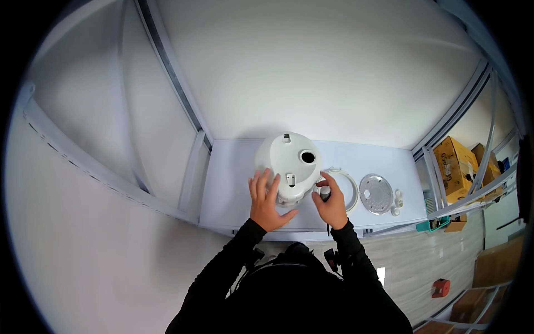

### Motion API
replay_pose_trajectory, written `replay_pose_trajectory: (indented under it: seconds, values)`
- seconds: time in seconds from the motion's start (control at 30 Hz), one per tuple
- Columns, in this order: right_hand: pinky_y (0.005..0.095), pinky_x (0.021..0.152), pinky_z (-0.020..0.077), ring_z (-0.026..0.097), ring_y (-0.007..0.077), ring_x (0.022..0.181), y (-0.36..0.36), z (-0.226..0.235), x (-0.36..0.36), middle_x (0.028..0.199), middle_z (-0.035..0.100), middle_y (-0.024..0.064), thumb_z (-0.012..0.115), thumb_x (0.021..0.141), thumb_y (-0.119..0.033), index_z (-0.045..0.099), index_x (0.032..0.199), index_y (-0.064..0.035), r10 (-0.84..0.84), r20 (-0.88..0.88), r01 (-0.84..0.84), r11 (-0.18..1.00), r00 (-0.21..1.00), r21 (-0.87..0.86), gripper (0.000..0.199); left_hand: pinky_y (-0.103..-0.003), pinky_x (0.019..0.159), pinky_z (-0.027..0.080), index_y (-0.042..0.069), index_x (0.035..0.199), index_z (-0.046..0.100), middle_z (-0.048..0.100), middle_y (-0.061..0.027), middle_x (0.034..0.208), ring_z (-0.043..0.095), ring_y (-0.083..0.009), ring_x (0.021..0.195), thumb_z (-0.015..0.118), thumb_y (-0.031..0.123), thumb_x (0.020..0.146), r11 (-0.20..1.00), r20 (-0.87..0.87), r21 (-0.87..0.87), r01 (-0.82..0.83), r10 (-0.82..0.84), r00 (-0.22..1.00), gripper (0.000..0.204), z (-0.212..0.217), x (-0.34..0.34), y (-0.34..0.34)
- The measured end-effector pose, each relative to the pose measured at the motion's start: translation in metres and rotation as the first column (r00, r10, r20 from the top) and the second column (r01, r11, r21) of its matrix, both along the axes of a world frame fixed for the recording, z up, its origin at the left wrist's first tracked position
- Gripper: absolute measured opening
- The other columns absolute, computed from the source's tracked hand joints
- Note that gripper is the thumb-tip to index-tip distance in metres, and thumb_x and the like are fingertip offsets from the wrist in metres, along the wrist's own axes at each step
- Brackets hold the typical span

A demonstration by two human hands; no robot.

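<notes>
A white, rounded appliance body sits on the table, its top face showing a dark oval hole and two small slotted recesses. My left hand rests with fingers spread against its near left side, thumb apart. At its near right side, my right hand has its fingers curled, with index fingertip close to the shell. Within that hand is a slim tool with a grey and dark end; a thin dark tip sticks out below the palm. The tool's exact kind is hard to make out.
Right of the body lie a white ring, a round silvery plate with holes and several small white parts. The white table stands inside a metal frame. Cardboard boxes and a teal basket are beyond its right end.
</notes>
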State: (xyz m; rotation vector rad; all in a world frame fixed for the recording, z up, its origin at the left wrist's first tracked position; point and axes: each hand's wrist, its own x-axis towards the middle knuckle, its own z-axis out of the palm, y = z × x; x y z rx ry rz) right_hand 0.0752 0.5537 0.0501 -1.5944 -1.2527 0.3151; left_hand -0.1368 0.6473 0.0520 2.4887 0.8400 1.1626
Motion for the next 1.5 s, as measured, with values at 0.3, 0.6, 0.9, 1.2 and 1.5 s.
replay_pose_trajectory:
  seconds: [0.3, 0.6, 0.9, 1.2, 1.5]
  values:
    - [0.0261, 0.069, 0.0486, 0.059, 0.0103, 0.077, -0.014, 0.039, -0.009, 0.098, 0.067, 0.0062, 0.059, 0.082, 0.008, 0.062, 0.111, 0.0002, 0.245, -0.295, -0.157, 0.943, 0.923, 0.293, 0.03, -0.052, 0.1, 0.038, 0.006, 0.129, 0.057, 0.053, -0.0161, 0.125, 0.049, -0.0386, 0.119, 0.078, 0.029, 0.08, 0.82, -0.236, -0.306, -0.484, 0.427, 0.873, 0.058, -0.121, -0.059, 0.016]
    - [0.0273, 0.066, 0.0509, 0.061, 0.0141, 0.072, -0.018, 0.048, -0.026, 0.096, 0.064, 0.0124, 0.057, 0.083, 0.008, 0.057, 0.104, 0.0006, 0.437, -0.421, -0.267, 0.875, 0.795, 0.404, 0.022, -0.049, 0.085, 0.044, 0.011, 0.126, 0.061, 0.061, -0.0107, 0.11, 0.058, -0.0324, 0.103, 0.073, 0.026, 0.086, 0.823, -0.357, -0.242, -0.514, 0.417, 0.836, 0.045, -0.141, -0.06, 0.004]
    - [0.0303, 0.071, 0.0494, 0.059, 0.0177, 0.08, -0.026, 0.05, -0.022, 0.093, 0.065, 0.0127, 0.06, 0.077, 0.002, 0.058, 0.102, -0.0011, 0.481, -0.407, -0.327, 0.86, 0.777, 0.392, 0.025, -0.048, 0.081, 0.043, 0.018, 0.106, 0.068, 0.061, -0.0032, 0.102, 0.058, -0.0298, 0.098, 0.069, 0.024, 0.092, 0.849, -0.4, -0.108, -0.518, 0.44, 0.804, 0.015, -0.142, -0.056, 0.013]
    - [0.0311, 0.07, 0.0416, 0.054, 0.019, 0.077, -0.043, 0.047, -0.014, 0.087, 0.061, 0.0131, 0.066, 0.081, -0.024, 0.057, 0.101, -0.0018, 0.342, -0.342, -0.132, 0.85, 0.876, 0.511, 0.031, -0.038, 0.074, 0.051, 0.009, 0.102, 0.066, 0.071, -0.0045, 0.09, 0.067, -0.0238, 0.082, 0.066, 0.019, 0.099, 0.833, -0.055, -0.419, -0.362, 0.375, 0.926, 0.01, -0.129, -0.06, 0.017]
    - [0.033, 0.065, 0.046, 0.057, 0.0211, 0.074, -0.077, 0.03, -0.023, 0.084, 0.059, 0.0161, 0.061, 0.094, -0.036, 0.052, 0.102, -0.0021, 0.12, -0.557, 0.326, 0.703, 0.821, 0.632, 0.036, -0.028, 0.078, 0.055, -0.002, 0.111, 0.065, 0.074, -0.0081, 0.096, 0.067, -0.0119, 0.083, 0.066, 0.009, 0.1, 0.706, 0.498, -0.634, 0.317, 0.059, 0.865, 0.016, -0.043, -0.022, -0.04]
